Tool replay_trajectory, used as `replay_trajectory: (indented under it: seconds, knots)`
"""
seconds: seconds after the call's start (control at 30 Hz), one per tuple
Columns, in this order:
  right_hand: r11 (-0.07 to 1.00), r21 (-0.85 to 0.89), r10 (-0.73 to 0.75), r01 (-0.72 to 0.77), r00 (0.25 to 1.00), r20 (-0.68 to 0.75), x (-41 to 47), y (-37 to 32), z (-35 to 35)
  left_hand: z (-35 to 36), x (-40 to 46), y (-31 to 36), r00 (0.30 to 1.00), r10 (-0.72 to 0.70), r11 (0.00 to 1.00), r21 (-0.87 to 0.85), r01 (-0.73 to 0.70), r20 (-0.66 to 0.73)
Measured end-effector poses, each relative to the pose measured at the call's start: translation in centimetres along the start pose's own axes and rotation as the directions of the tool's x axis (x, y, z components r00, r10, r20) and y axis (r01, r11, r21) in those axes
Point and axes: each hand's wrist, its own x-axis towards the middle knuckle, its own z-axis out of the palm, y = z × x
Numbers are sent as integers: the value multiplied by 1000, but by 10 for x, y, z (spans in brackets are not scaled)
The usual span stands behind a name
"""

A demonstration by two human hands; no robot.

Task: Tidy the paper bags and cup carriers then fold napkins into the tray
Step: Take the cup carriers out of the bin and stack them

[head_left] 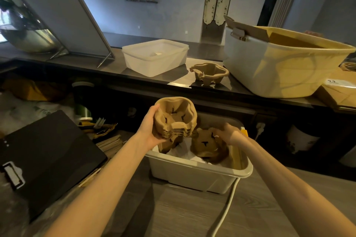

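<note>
— Two hands over the small bin (200, 171), and the left hand (149, 128) has its fingers curled round a nested stack of cup carriers (176, 117). See it?

— Plainly. Brown moulded pulp, matte and fibrous, wavy rim, with slit cup wells showing inside. The layered edges are stepped along its near side.

— Which way is it facing?

— Tipped up on edge, hollow side towards the camera, long axis running near-to-far and upward, held just above the bin's left end.

— And the right hand (228, 133)?

— Down inside the bin, fingers curled onto a second carrier (209, 145) that lies tilted against white paper (183, 152). How firm that grip is, I cannot tell.

— The bin itself?

— Pale translucent plastic, rounded corners, rolled rim, sitting on the near grey wood-grain bench (192, 213), with a white cable (227, 206) running beside it.

— Anything farther off?

— One lone carrier (210, 73) upright on the dark far bench (173, 81), between a frosted lidded box (155, 56) on the left and a large cream tub (279, 67) on the right holding cardboard (250, 29).
</note>
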Motion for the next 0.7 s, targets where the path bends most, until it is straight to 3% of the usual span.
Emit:
replay_trajectory:
  seconds: [0.2,0.33,0.43,0.57,0.7]
  knots:
    - [997,23,75,-77,995,72,21,1,15,-7,4,0,996,16,1000,8,-16,-83]
    - [983,91,158,-159,987,10,12,-5,17,-8,5,0,994,35,999,35,-31,-106]
    - [970,225,105,-94,994,-34,9,-12,9,-8,4,1,987,70,997,41,-64,-145]
    - [835,550,33,6,998,-61,-16,-30,-24,-8,8,1,970,124,992,42,-117,-209]
    - [773,627,-57,97,995,-84,-38,-48,-57,-1,9,-5,932,256,965,127,-230,-256]
